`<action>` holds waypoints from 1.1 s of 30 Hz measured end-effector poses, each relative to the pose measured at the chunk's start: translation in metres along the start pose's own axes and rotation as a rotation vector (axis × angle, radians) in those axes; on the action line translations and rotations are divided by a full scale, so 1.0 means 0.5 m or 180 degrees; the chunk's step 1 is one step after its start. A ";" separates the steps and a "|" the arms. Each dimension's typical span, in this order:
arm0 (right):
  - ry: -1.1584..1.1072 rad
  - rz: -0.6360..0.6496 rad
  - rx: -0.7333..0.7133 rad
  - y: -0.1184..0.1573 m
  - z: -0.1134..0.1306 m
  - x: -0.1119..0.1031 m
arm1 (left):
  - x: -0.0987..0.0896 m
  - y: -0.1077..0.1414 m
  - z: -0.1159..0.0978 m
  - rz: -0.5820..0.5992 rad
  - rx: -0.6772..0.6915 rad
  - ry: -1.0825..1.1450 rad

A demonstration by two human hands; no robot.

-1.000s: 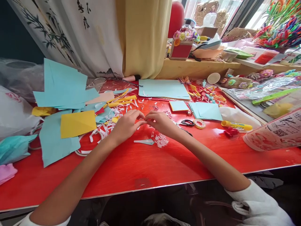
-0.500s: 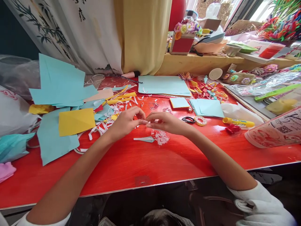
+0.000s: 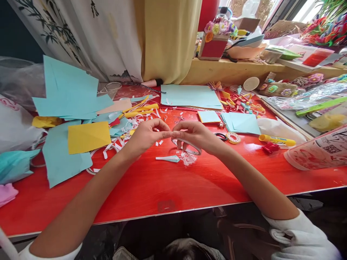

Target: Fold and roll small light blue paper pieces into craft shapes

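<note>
My left hand (image 3: 153,134) and my right hand (image 3: 191,134) meet fingertip to fingertip above the red table (image 3: 200,187). The left fingers are pinched; whatever lies between them is too small to make out. A thin white ring, like a roll of tape (image 3: 195,148), hangs under my right hand, whose fingers are closed around its left side. Below the hands lie a folded pale blue paper piece (image 3: 168,158) with a narrow white end and a small heap of whitish shreds (image 3: 188,159).
Blue sheets (image 3: 67,94) and a yellow sheet (image 3: 89,138) lie at left beside paper strips. Black scissors (image 3: 221,136), a patterned ring (image 3: 233,138), blue squares (image 3: 240,123), a glue stick (image 3: 277,140) and a large cup (image 3: 320,148) are at right.
The white ring now shows clearly below my right hand. Both hands' fingertips have come together in a pinch, and the view has shifted slightly.
</note>
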State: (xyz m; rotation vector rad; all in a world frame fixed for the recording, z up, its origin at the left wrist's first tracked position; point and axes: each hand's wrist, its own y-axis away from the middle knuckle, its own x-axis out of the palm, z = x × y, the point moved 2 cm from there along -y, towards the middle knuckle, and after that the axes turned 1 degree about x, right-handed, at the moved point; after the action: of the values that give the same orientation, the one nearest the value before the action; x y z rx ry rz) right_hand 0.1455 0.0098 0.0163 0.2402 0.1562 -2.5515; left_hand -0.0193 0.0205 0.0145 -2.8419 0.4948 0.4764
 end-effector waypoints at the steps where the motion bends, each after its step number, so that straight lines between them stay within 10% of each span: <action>1: -0.0096 0.0065 -0.0025 -0.001 -0.001 0.000 | 0.001 0.000 0.001 0.0058 -0.0025 0.0177; 6: -0.0747 0.0348 0.0108 -0.002 -0.007 -0.003 | 0.007 0.004 -0.001 0.0243 0.0081 0.0667; 17: -0.0824 0.0270 0.0626 0.003 0.017 -0.002 | 0.018 0.037 -0.040 -0.0642 0.1364 -0.0810; 26: 0.0595 -0.1819 -0.0371 0.000 -0.022 -0.118 | 0.010 0.040 -0.060 -0.0703 0.1257 -0.0827; 33: 0.1879 -0.0413 -0.0760 -0.022 -0.078 -0.003 | 0.006 0.014 -0.018 -0.0415 0.0773 -0.0547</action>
State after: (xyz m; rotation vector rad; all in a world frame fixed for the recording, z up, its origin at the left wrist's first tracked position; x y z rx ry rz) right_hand 0.1460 0.0258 -0.0208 0.9066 0.7124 -2.4818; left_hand -0.0166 0.0107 0.0208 -2.5538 0.3093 0.5859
